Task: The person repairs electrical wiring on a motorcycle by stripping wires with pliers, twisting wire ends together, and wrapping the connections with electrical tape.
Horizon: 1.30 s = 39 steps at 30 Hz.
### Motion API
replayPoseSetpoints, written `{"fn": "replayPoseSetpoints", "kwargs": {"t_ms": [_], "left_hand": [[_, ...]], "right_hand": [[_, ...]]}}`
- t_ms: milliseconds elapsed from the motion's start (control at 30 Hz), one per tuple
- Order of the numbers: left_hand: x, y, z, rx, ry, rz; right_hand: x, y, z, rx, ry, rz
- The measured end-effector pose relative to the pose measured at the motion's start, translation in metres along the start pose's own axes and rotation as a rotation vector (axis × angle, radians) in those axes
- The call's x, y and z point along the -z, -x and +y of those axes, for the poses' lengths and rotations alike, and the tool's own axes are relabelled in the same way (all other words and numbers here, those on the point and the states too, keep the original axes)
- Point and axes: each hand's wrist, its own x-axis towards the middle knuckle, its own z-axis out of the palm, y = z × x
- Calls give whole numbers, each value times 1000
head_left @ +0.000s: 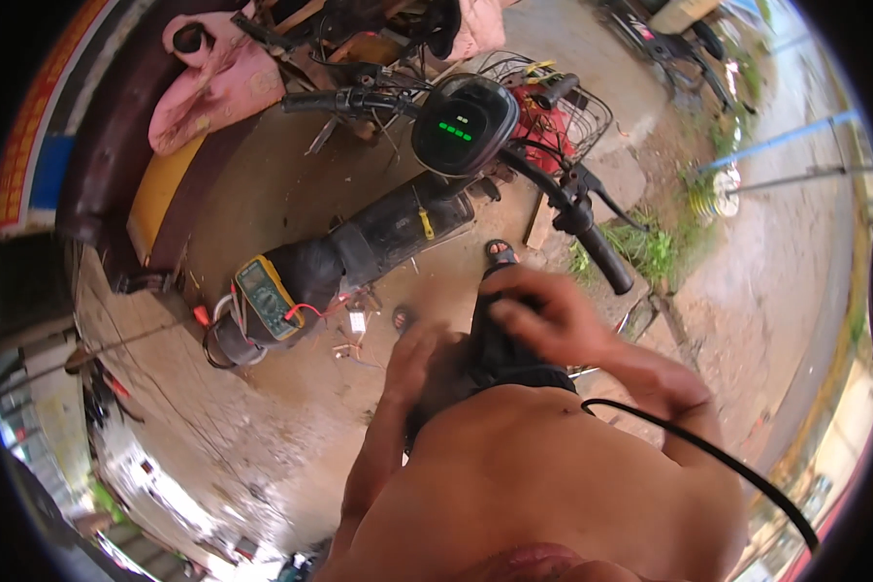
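My right hand [545,312] is above my dark shorts [514,359], with its fingers apart, a little bent and blurred; I see nothing in it. Lower and to the left, my left hand [425,351] is smeared by motion beside the shorts, so its fingers cannot be made out. Ahead stands an electric bike, its round dashboard display [464,124] lit with green marks. On the bike's dark body lie a yellow-handled tool [425,223] and, further left, a yellow multimeter [268,297] with red leads [312,310]. Neither hand touches them.
The right handlebar grip [606,260] reaches out near my right hand. Beyond it are a wire basket [592,116] with something red and a pink cover [213,87] on the left. A small white piece [357,321] and wire scraps lie on the wet ground. A black cable [718,451] crosses my right side.
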Motion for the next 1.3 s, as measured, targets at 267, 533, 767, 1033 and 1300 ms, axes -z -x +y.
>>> {"fn": "replayPoseSetpoints", "kwargs": {"t_ms": [267,533,767,1033,1300], "left_hand": [[26,-19,39,373,678,-204],[23,-23,45,164,243,-204],[-88,-96,168,-587,-392,-208],[-186,-243,180,-592,-113,-292],[-180,-236,172,-562,-164,-297]], "right_hand": [[-119,2,31,152,415,171],[16,58,3,60,872,679],[103,51,41,-364,513,250],[120,34,61,-571,24,76],[62,38,59,-322,1030,488]]}}
